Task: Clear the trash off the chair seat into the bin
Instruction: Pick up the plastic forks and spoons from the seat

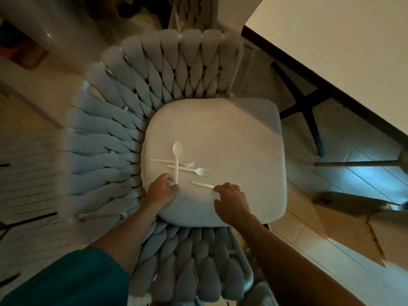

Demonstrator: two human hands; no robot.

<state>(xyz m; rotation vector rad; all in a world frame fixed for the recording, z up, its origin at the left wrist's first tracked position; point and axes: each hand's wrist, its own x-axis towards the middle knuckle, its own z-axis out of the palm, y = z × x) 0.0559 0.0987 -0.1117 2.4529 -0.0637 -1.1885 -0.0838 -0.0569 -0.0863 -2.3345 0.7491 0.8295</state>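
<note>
White plastic cutlery lies on the white seat cushion (231, 140) of a woven chair. A spoon (177, 160) lies across two forks (192, 171), and a knife (202, 184) lies apart to their right. My left hand (162, 191) is at the near end of the spoon and pinches the tip of its handle between finger and thumb. My right hand (230, 199) rests on the cushion with its fingertips touching the knife's near end. No bin is in view.
The chair's thick braided back and arms (106, 133) curve round the seat on the left and near sides. A table edge (331, 69) with dark legs runs along the right. Flattened cardboard (357, 235) lies on the tiled floor at lower right.
</note>
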